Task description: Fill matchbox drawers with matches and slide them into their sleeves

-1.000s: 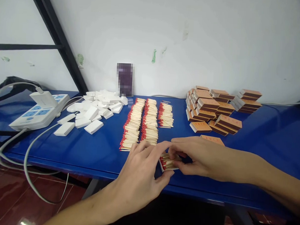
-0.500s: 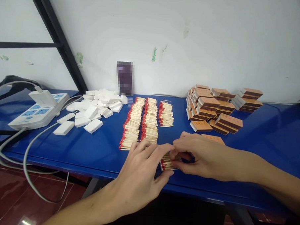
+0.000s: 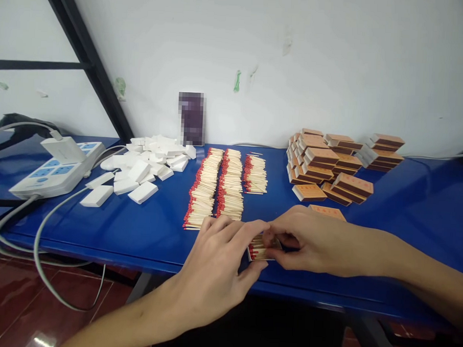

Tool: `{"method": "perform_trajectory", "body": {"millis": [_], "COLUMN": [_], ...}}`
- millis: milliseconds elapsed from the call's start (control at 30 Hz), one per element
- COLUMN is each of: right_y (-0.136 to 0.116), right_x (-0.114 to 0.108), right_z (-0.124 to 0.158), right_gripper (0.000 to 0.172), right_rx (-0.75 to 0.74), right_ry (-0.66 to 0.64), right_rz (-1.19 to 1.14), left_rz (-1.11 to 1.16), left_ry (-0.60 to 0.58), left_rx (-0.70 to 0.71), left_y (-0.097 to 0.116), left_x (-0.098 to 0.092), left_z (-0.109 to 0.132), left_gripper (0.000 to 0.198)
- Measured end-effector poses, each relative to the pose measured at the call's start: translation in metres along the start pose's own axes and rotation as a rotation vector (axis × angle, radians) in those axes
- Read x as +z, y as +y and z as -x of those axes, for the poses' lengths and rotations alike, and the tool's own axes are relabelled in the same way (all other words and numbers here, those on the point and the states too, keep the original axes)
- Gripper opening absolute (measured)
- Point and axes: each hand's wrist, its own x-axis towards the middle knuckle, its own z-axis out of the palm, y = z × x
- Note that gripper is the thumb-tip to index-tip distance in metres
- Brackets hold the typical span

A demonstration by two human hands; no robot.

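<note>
A small white matchbox tray (image 3: 250,254) with red-tipped matches (image 3: 257,248) lying in it rests near the table's front edge. My left hand (image 3: 223,270) grips the tray from the left, thumb on the near side and fingers on the far side. Over the tray's right part, my right hand (image 3: 305,240) has thumb and fingertips pinched down at the matches. Its fingers hide exactly what they hold. Beyond my hands lie two long rows of matches (image 3: 202,192) and a shorter row (image 3: 256,173), red heads to the left.
White matchbox trays (image 3: 139,172) lie heaped at the left, beside a power strip (image 3: 58,171) with cables. Orange-brown matchboxes (image 3: 320,159) are stacked at the right. One orange box (image 3: 327,212) lies just behind my right hand. A pixelated dark rectangle (image 3: 192,118) leans on the wall.
Both hands keep nearly the same pose at the tray, with only slight finger movement. The whole view has shifted a little.
</note>
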Motion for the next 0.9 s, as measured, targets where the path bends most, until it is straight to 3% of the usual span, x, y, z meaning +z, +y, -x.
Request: {"method": "perform_trajectory", "body": {"millis": [400, 633, 900], "right_y": [0.0011, 0.0002, 0.0016], "right_x": [-0.0012, -0.004, -0.0073], "right_z": [-0.0035, -0.0021, -0.002], "right_gripper": [0.026, 0.027, 0.031], "right_rx": [0.013, -0.016, 0.022], "right_ry": [-0.063, -0.025, 0.005], "right_rz": [-0.116, -0.039, 0.041], "left_rz": [0.037, 0.021, 0.03], "left_ry": [-0.035, -0.024, -0.023], "left_rx": [-0.017, -0.011, -0.037], "left_y": [-0.002, -0.0011, -0.0003], "left_x": [-0.0019, -0.0008, -0.0012], "left_z": [-0.0005, 0.001, -0.0013], "left_gripper": [0.048, 0.052, 0.037]}}
